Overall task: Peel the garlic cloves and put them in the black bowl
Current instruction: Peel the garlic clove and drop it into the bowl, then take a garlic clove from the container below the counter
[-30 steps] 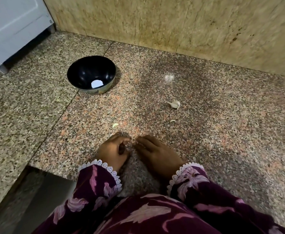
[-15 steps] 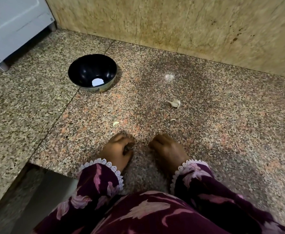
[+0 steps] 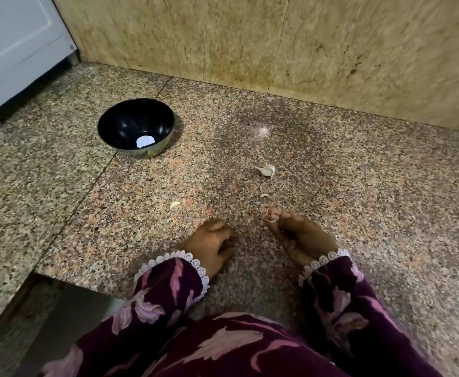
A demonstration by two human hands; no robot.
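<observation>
Pinched at the tips of the right hand (image 3: 303, 238): a small pale bit of garlic (image 3: 272, 216), thumb and forefinger closed on it, a thin strand of skin trailing toward the left. Whether clove or only peel, too small to tell. Held just above the granite counter (image 3: 359, 186), palm turned up and inward.

Just left of that pinch, apart from it: the left hand (image 3: 212, 242), knuckles up, fingers curled under against the counter. Whether anything is held inside the curl, hidden, so cannot tell.

Just beyond the pinch, a small pale scrap of skin (image 3: 264, 195) lying on the stone. Farther out in the same direction, an unpeeled garlic clove (image 3: 267, 170), tail pointing left, lying alone. Beyond that again, a faint whitish wisp of peel (image 3: 261, 130), blurred. Out to the left of the pinch, ahead of the left hand, a greenish-white sliver (image 3: 174, 204).

Well away to the far left: the black bowl (image 3: 136, 127), upright on the counter, a bright white patch low inside it; clove or reflection, unclear.

Behind everything, a beige stone wall (image 3: 277, 44); at the far left corner, a white appliance (image 3: 13, 50). Nearest the camera, dark purple floral sleeves (image 3: 168, 289) with white lace cuffs.
</observation>
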